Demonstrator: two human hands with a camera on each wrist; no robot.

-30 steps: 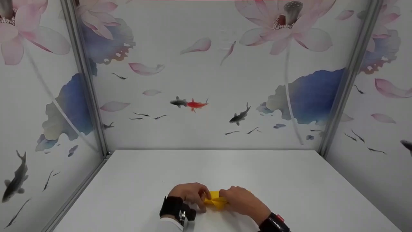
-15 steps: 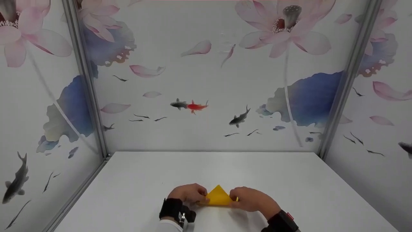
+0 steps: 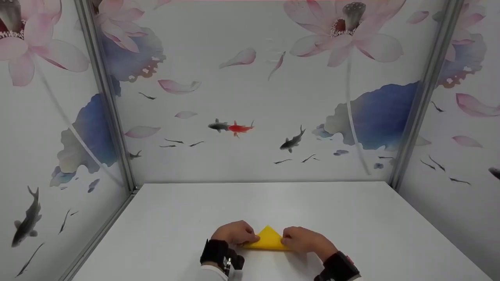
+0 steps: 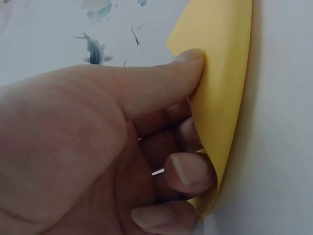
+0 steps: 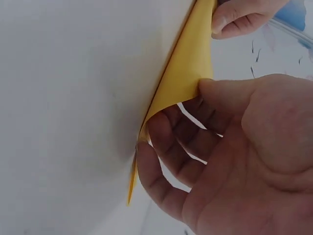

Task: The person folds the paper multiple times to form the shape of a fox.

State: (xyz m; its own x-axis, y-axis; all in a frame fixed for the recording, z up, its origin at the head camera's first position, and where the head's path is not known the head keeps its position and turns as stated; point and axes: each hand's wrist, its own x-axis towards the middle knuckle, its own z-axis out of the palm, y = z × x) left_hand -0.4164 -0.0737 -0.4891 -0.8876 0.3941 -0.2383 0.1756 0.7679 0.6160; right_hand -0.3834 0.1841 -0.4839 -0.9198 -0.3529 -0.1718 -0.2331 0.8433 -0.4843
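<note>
A folded sheet of yellow paper forms a triangle near the front of the table, its point facing away from me and its long folded edge towards me. My left hand pinches its left side, with the thumb on the front face and the fingers curled behind, as the paper shows in the left wrist view. On the opposite side my right hand pinches the sloping edge. In the right wrist view that hand's thumb presses the paper and its fingers curl behind it; a thin corner sticks out past the fingertips.
The white table spreads around the hands. A back wall and side walls with lotus and fish prints enclose it, joined by grey metal posts. Black straps with wrist cameras sit on both wrists.
A second ago the paper was lower and crumpled-looking between the hands, partly hidden. Half a second ago it stood as a triangle. Since then both hands have shifted slightly along its sides.
</note>
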